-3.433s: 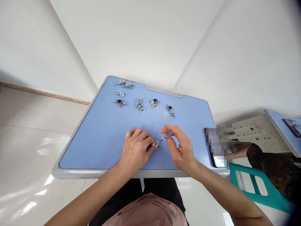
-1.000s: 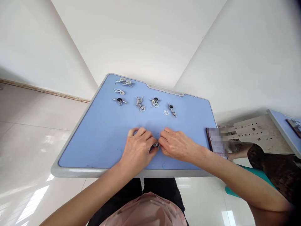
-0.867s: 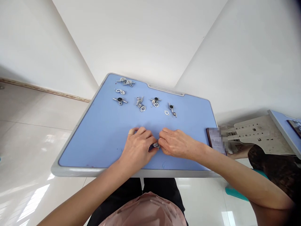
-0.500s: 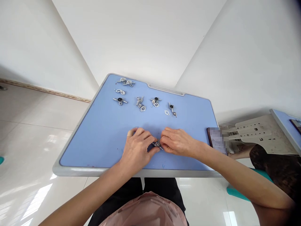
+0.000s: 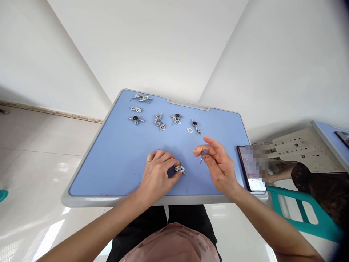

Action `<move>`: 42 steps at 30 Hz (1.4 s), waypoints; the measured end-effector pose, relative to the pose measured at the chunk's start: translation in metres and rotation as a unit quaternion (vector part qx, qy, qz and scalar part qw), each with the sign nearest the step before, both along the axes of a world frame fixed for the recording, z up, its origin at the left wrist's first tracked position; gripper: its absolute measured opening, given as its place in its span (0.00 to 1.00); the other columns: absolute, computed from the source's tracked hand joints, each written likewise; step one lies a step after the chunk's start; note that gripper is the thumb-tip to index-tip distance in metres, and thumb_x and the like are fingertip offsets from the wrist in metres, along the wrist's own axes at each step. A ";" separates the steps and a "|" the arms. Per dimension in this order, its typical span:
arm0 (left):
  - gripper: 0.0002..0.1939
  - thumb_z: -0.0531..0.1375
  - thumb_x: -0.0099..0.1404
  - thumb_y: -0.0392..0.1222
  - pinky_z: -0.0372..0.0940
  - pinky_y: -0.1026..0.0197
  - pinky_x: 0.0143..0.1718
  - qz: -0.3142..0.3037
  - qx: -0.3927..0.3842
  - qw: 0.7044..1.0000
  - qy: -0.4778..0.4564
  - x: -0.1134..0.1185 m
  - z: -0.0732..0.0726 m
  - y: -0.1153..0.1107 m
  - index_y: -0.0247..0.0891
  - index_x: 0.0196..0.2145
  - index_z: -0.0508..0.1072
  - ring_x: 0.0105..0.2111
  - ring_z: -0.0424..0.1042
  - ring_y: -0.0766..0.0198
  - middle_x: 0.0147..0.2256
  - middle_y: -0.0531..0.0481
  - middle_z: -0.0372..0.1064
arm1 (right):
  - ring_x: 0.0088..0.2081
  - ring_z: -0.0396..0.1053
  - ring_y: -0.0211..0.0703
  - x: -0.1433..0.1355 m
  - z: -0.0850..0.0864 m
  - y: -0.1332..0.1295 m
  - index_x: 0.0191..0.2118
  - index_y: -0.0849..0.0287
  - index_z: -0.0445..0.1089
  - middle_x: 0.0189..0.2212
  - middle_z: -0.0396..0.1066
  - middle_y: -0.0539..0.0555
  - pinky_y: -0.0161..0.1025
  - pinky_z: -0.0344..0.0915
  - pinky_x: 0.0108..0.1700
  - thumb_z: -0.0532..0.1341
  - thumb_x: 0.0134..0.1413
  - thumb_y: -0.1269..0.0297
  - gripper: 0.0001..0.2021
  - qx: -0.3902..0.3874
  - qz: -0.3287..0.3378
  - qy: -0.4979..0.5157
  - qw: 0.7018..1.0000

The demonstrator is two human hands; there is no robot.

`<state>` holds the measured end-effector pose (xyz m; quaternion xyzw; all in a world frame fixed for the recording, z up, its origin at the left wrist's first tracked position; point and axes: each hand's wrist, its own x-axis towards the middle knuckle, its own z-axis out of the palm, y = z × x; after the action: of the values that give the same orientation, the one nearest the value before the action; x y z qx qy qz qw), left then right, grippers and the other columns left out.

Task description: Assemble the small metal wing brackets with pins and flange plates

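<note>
My left hand (image 5: 162,169) is closed on a small metal valve-like fitting (image 5: 180,169) near the table's front edge. An oval flange plate and an upright stem show on the fitting, and thin pipe ends stick out beside my fingertips. Apart from it on the right, my right hand (image 5: 219,163) is raised over the table, palm turned partly up. Between its thumb and fingers is a short screwdriver (image 5: 204,154) with a purplish handle and a thin metal tip. My fingers hide part of both things.
On the blue table (image 5: 117,156) lie several similar fittings, among them a black-centred fitting (image 5: 135,119), a loose oval plate (image 5: 190,130) and a cluster of parts (image 5: 141,98). A phone (image 5: 252,171) rests at the right edge. Beyond it are a teal stool (image 5: 300,207) and another person's leg.
My right hand has pulled away from the fitting, to the right and upward, and turned over with the screwdriver. My left hand still holds the fitting, whose plate now shows. The view has shifted slightly.
</note>
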<state>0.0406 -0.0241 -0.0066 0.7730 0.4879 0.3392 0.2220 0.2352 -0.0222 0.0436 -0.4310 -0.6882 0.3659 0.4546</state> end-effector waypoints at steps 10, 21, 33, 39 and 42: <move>0.03 0.66 0.59 0.38 0.55 0.51 0.46 -0.014 -0.023 0.999 -0.020 -0.004 -0.002 0.001 0.44 0.32 0.76 0.40 0.67 0.59 0.34 0.54 0.75 | 0.43 0.76 0.42 0.007 -0.015 -0.021 0.40 0.53 0.65 0.40 0.79 0.52 0.42 0.74 0.44 0.63 0.59 0.65 0.06 -0.067 -0.124 0.023 0.990; 0.03 0.67 0.59 0.38 0.55 0.51 0.46 -0.021 -0.028 0.999 -0.026 -0.006 -0.002 0.001 0.44 0.32 0.77 0.40 0.67 0.58 0.34 0.54 0.75 | 0.28 0.71 0.36 0.024 0.029 -0.014 0.39 0.56 0.72 0.30 0.76 0.50 0.32 0.67 0.27 0.62 0.60 0.65 0.03 0.102 0.022 -0.298 0.949; 0.03 0.67 0.58 0.39 0.55 0.51 0.46 -0.028 -0.035 0.999 -0.014 -0.006 -0.002 0.002 0.43 0.33 0.78 0.40 0.67 0.58 0.34 0.54 0.75 | 0.30 0.70 0.36 0.011 0.028 -0.003 0.40 0.58 0.70 0.32 0.76 0.52 0.34 0.65 0.31 0.60 0.62 0.69 0.03 0.125 0.092 -0.326 0.933; 0.03 0.67 0.58 0.39 0.55 0.51 0.46 -0.026 -0.036 0.999 -0.013 -0.006 -0.003 0.002 0.44 0.33 0.78 0.40 0.66 0.58 0.34 0.54 0.75 | 0.31 0.69 0.36 0.010 0.029 -0.003 0.41 0.58 0.69 0.32 0.76 0.52 0.34 0.65 0.32 0.58 0.64 0.69 0.03 0.132 0.106 -0.323 0.931; 0.03 0.67 0.58 0.39 0.55 0.51 0.46 -0.026 -0.035 0.999 -0.015 -0.006 -0.003 0.002 0.43 0.32 0.78 0.39 0.66 0.58 0.33 0.55 0.75 | 0.32 0.70 0.36 0.010 0.030 -0.003 0.42 0.58 0.68 0.33 0.76 0.53 0.34 0.65 0.32 0.57 0.64 0.70 0.04 0.137 0.114 -0.332 0.926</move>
<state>0.0349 -0.0219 -0.0098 0.7723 0.4758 0.3275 0.2645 0.2457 -0.0248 0.0732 -0.3799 -0.8879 0.1536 0.2093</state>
